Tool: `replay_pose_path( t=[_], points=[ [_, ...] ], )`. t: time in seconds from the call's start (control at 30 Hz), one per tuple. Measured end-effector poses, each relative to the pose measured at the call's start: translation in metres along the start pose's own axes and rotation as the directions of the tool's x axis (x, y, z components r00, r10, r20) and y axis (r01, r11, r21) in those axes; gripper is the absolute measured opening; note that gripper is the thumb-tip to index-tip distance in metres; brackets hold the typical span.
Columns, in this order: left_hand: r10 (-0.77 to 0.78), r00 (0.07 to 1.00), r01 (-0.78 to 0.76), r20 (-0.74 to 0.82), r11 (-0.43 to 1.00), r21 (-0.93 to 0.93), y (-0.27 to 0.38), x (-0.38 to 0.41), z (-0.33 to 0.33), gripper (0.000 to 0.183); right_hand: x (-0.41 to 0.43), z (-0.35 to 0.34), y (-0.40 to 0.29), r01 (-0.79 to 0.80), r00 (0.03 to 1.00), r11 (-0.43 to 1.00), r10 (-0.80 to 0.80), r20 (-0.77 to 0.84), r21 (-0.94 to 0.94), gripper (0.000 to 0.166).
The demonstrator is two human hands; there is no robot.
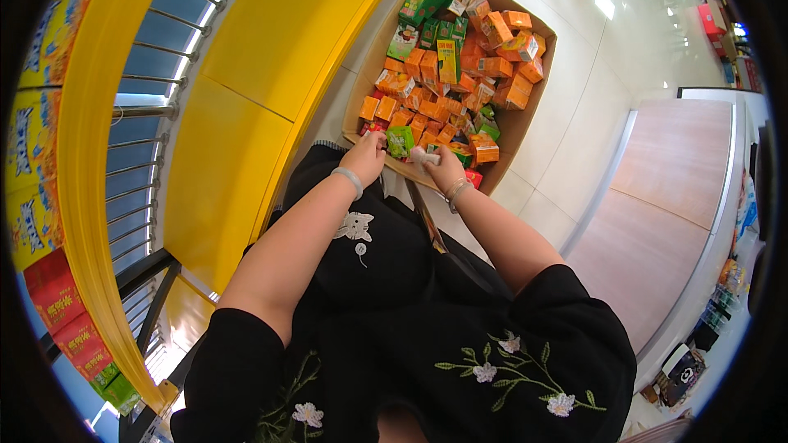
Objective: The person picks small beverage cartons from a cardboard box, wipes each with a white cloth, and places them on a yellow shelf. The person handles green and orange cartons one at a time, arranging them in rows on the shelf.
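Note:
My right hand (448,169) pinches a crumpled white cloth or tissue (426,157) above the near edge of a large cardboard box (525,117). My left hand (367,159) is at the same edge, its fingertips beside a green packet (401,141) and a small red box (373,128). Whether those fingers hold anything is hidden. Inside the carton lie many small orange drink boxes (434,111), heaped at odd angles. Among them are green boxes (430,34) at the far end and a yellow-and-green carton (448,61) on top.
On my left runs a yellow shelf or counter (246,98) with metal rails (175,12). Yellow packages (34,135) and red boxes (55,289) stand beyond it. A wood-topped counter (665,197) stands to my right. Pale floor tiles (566,98) surround the carton.

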State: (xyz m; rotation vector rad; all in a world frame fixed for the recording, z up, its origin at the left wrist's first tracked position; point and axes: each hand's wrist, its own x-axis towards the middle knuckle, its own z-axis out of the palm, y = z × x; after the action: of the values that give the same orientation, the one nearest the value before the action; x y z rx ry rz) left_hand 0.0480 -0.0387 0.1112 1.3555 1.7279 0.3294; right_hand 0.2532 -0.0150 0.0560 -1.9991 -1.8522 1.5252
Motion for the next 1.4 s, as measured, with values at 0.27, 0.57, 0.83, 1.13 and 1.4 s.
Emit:
replay_pose_path(
  t=[0.27,0.57,0.83,1.13,1.4],
  points=[
    [-0.115,0.991,0.107,0.065,0.988,0.112,-0.022,0.038,0.023,0.031,0.039,0.044,0.031,0.148,0.989,0.964,-0.149,0.013,-0.223,0.026],
    [-0.287,0.895,0.222,0.343,0.951,0.218,-0.025,0.071,0.032,0.04,0.08,0.043,0.015,-0.09,0.952,0.971,0.148,0.266,-0.22,0.035],
    [-0.267,0.898,0.204,0.349,0.957,0.205,-0.052,0.093,0.05,0.038,0.121,0.059,0.022,-0.232,0.929,0.963,0.261,0.264,-0.137,0.053],
    [-0.267,0.897,0.215,0.352,0.96,0.179,-0.073,0.096,0.06,0.039,0.144,0.079,0.007,-0.469,0.854,0.883,0.447,0.267,0.023,0.067],
    [-0.231,0.908,0.147,0.351,0.957,0.25,-0.068,0.094,0.06,0.04,0.16,0.102,0.034,-0.544,0.827,0.799,0.458,0.325,0.257,0.055]
  ],
)
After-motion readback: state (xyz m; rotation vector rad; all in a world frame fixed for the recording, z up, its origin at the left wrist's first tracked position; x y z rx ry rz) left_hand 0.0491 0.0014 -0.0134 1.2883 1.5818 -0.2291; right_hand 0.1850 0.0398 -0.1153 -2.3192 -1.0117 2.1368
